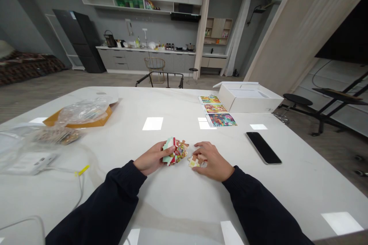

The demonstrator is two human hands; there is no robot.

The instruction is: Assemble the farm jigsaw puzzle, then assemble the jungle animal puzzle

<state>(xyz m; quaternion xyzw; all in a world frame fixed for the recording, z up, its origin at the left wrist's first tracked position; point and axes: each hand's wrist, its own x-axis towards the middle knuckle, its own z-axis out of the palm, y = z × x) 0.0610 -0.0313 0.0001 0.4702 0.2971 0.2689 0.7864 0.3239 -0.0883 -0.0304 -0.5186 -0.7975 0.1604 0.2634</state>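
Observation:
My left hand grips a thick bunch of colourful jigsaw puzzle pieces, which are pressed together in a clump above the white table. My right hand is just to the right of that bunch, with its fingers curled over a small cluster of cream and orange puzzle pieces. The two hands are close together, and the clump and the small cluster nearly touch. Dark sleeves cover both forearms.
Beyond my hands lie printed puzzle picture sheets beside an open white box. A black smartphone lies to the right. A plastic bag on a cardboard sheet, a white device and cables sit left.

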